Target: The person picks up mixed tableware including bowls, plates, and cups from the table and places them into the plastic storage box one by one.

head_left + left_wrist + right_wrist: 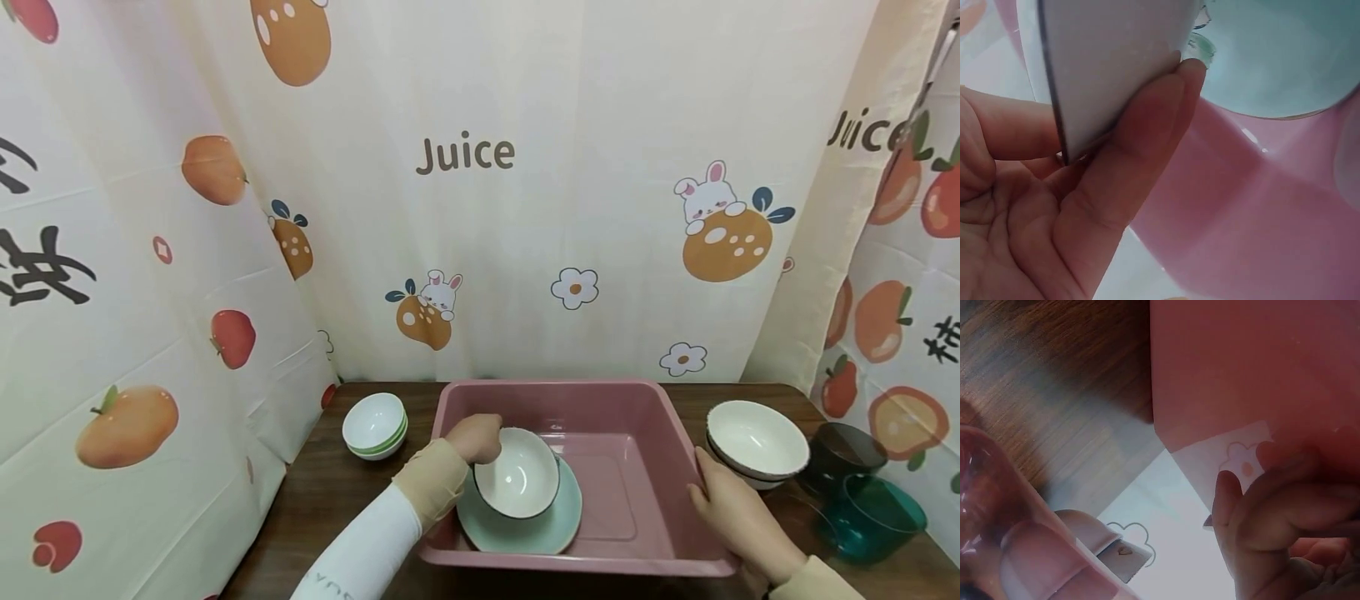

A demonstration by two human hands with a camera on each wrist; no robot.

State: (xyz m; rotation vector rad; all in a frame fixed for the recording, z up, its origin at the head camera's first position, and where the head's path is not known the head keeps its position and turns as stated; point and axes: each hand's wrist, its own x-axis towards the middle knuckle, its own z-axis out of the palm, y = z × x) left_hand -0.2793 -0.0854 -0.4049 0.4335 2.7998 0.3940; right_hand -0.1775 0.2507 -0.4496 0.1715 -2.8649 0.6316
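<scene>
My left hand (476,438) pinches the rim of a white bowl (517,473) with a dark edge. In the left wrist view, the thumb and fingers (1154,119) lie on opposite sides of the bowl's wall (1110,56). Under the bowl, a light blue plate (564,525) lies in the left part of a pink basin (592,562); contact between bowl and plate cannot be told. With the thumb inside, my right hand (738,512) grips the basin's right rim. The right wrist view shows its curled fingers by the basin's outer wall (1241,375).
Left of the basin, small white bowls with green rims (375,427) are stacked on the wooden table (307,508). To its right stand stacked cream bowls (757,440), a dark glass (840,458) and a teal glass (870,518). A printed curtain (525,225) hangs behind.
</scene>
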